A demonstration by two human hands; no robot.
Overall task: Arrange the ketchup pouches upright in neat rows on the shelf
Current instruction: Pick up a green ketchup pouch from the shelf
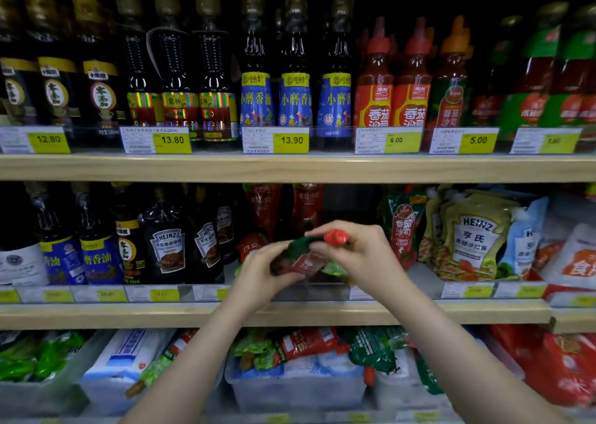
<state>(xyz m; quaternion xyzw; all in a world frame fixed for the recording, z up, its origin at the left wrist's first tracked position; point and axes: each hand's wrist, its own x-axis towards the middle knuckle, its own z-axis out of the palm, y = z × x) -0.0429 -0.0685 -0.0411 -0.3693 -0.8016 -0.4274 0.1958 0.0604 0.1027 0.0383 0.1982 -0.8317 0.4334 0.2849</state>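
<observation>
Holding a ketchup pouch [301,259] between both hands, I have it lying tilted in front of the middle shelf [96,315], its red cap [336,238] pointing up to the right. My left hand [258,272] cups and grips the lower end; my right hand [361,246] pinches the neck just under the cap.

I judge the pouch soft and floppy: it sags between my hands, and the film looks smooth enough to slide. The firm places to take it should be the stiff spout and the bottom gusset, which it must stand on. It seems light, yet squeezing the belly could buckle it.

Behind my hands two red pouches [285,210] stand upright at the back of the shelf, with characters I read as 番茄沙司. To the right a green-topped pouch [403,226] says "TOMATO KETCHUP", and beside it a Heinz pouch [474,236] reads "HEINZ 亨氏". On the left stand dark Heinz bottles [167,246]. The upper shelf shows price tags [172,140] of 12.80, 13.80, 13.90, 6.00 and 5.00.
</observation>
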